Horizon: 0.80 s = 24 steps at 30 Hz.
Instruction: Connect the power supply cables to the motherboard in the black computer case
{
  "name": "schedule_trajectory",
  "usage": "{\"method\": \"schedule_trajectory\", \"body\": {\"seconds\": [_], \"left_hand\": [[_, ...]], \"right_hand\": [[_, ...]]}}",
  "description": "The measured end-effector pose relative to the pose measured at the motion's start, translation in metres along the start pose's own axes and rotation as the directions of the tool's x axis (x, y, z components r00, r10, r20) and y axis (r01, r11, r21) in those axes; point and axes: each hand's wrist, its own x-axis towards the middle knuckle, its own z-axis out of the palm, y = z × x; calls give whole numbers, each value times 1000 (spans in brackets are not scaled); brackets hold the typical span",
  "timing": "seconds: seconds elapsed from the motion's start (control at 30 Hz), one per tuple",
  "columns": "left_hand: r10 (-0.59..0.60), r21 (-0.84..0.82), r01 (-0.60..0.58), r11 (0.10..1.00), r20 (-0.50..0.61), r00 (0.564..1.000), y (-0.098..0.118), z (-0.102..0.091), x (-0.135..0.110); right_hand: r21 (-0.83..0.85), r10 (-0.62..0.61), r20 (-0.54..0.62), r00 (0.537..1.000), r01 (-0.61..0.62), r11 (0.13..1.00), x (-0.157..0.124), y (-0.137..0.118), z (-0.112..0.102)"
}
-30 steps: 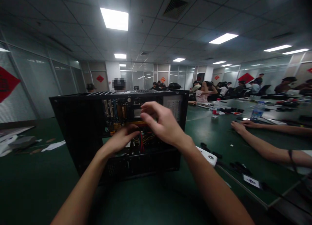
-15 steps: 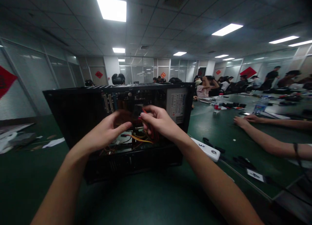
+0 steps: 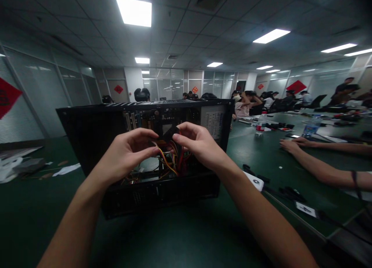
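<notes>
A black computer case (image 3: 93, 140) stands on the green table with its open side facing me. My left hand (image 3: 130, 150) is at the opening, thumb and fingers closed around the end of a thin cable (image 3: 163, 156) with yellow and white wires. Beside it, my right hand (image 3: 199, 142) pinches a black connector (image 3: 171, 133) with red and yellow wires hanging below. A power supply (image 3: 214, 121) with a printed label sits at the upper right inside the case. Behind my fingers, parts of the motherboard are hidden.
To the right lie a white power strip (image 3: 254, 181), black cables and a tag marked 4 (image 3: 305, 209). Another person's forearms (image 3: 316, 155) rest on the table near a plastic bottle (image 3: 312, 126). A red-labelled bottle (image 3: 260, 124) stands farther back. Paper scraps (image 3: 66, 169) lie left.
My left hand has moved right and closed on the thin cable. My right hand has shifted slightly right, and the black connector and hanging wires now show more clearly.
</notes>
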Motion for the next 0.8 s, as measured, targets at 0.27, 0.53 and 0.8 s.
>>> {"method": "schedule_trajectory", "body": {"seconds": [0.27, 0.53, 0.8], "left_hand": [[102, 21, -100, 995, -130, 986, 6, 26, -2], [224, 106, -205, 973, -232, 947, 1, 34, -2], [263, 91, -247, 965, -376, 889, -10, 48, 1]], "right_hand": [[-39, -53, -59, 997, 51, 998, -3, -2, 4], [-72, -84, -33, 996, 81, 994, -2, 1, 2], [-164, -195, -103, 975, 176, 971, -1, 9, 7]]}}
